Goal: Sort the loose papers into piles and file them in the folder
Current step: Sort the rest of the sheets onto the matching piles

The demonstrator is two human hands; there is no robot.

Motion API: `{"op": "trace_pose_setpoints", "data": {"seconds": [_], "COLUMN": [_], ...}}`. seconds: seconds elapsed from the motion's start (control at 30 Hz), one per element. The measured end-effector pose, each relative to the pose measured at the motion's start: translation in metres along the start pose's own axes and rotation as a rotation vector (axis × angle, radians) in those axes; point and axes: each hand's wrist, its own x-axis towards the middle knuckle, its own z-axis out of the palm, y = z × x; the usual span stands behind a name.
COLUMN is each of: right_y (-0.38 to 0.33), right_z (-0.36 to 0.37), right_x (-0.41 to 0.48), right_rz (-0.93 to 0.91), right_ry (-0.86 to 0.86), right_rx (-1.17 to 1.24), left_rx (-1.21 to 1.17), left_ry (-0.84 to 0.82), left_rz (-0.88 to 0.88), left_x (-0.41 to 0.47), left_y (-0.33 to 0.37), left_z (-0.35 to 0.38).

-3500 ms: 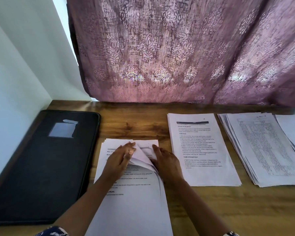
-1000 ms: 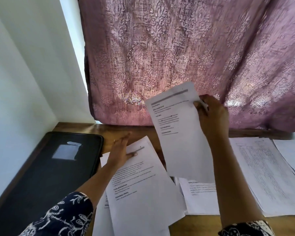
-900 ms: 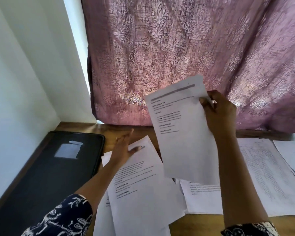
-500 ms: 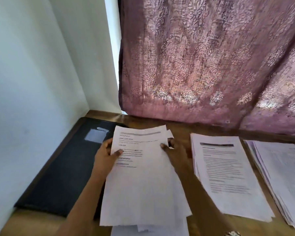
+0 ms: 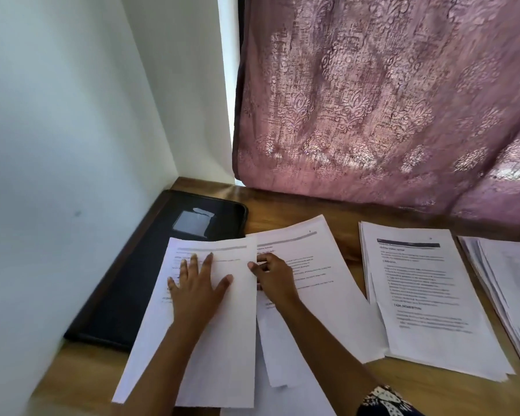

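Head view looks down on a brown wood-grain surface (image 5: 297, 211) strewn with thin white printed paper. The left hand (image 5: 197, 283) lies flat, fingers straight and spread, pressing its palm on the top sheet (image 5: 216, 340), a smooth rectangle with a grey header bar and faint lines of text. The right hand (image 5: 275, 277) sits at that sheet's right edge with its fingers curled, thumb over the edge, pinching it. Beneath it an angled sheet (image 5: 321, 283) fans out to the right, and more loose sheets poke out under both.

The top sheet's left side overlaps the folder (image 5: 132, 280), a closed, matte black rectangle with rounded corners and a pale, torn-edged label (image 5: 192, 223), lying along the plain white wall (image 5: 57, 145).

Right of the hands lies the middle pile (image 5: 427, 301), slightly fanned, with a dark title bar and bold headings. The right pile (image 5: 508, 289) sits just beside it, thicker and splayed at its edges. Behind hangs a mauve woven curtain (image 5: 388, 100) with a raised, shiny damask motif. A dark patterned sleeve (image 5: 385, 400) shows at the right wrist.
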Motion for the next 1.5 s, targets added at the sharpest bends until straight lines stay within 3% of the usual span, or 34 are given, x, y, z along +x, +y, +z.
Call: {"op": "trace_pose_setpoints", "data": {"seconds": [0.07, 0.2, 0.27, 0.37, 0.43, 0.5, 0.57, 0.63, 0.73, 0.9, 1.07, 1.2, 1.27, 1.4, 1.5], "right_y": [0.005, 0.032, 0.044, 0.053, 0.058, 0.062, 0.065, 0.065, 0.066, 0.067, 0.059, 0.068, 0.075, 0.076, 0.069], "right_z": [-0.021, -0.065, -0.079, -0.086, -0.081, -0.075, -0.073, -0.072, -0.072, -0.096, -0.123, -0.115, -0.101, -0.081, -0.097], "right_x": [-0.002, 0.002, 0.005, 0.001, -0.006, -0.015, -0.025, -0.034, -0.038, -0.017, 0.017, 0.016, 0.002, -0.022, -0.011], "right_rz": [-0.027, -0.143, -0.095, 0.028, 0.065, 0.085, 0.102, 0.102, 0.074, 0.078, 0.064, 0.067, 0.052, 0.047, 0.003], "right_ry": [0.042, 0.331, 0.402, 0.369, 0.314, 0.271, 0.24, 0.218, 0.177, 0.218, 0.252, 0.203, 0.201, 0.137, 0.198], "right_rx": [-0.093, -0.535, -0.65, -0.685, -0.675, -0.684, -0.69, -0.717, -0.813, -0.824, -0.705, -0.702, -0.699, -0.644, -0.573], "left_rx": [0.035, 0.046, 0.03, -0.013, 0.045, 0.168, 0.323, 0.491, 0.567, 0.424, 0.381, 0.328, 0.381, 0.379, 0.367], "left_ry": [-0.028, -0.016, 0.038, 0.023, -0.139, -0.339, -0.25, -0.331, -0.326, -0.332, -0.305, -0.324, -0.222, -0.25, -0.268], "left_rz": [0.034, 0.076, 0.116, 0.429, 0.73, 0.911, 1.086, 1.009, 0.998, 0.883, 0.894, 0.836, 0.852, 0.75, 0.789], "left_x": [0.003, 0.007, 0.003, -0.019, -0.045, -0.068, -0.081, -0.09, -0.083, -0.059, -0.048, -0.048, -0.051, -0.051, -0.047], "left_y": [-0.013, -0.028, -0.02, 0.009, 0.03, 0.034, 0.026, 0.016, 0.013, 0.038, 0.054, 0.048, 0.041, 0.035, 0.04], "left_z": [0.004, -0.001, -0.001, 0.001, 0.004, 0.011, 0.027, 0.026, 0.028, 0.019, 0.02, 0.025, 0.027, 0.039, 0.03]}}
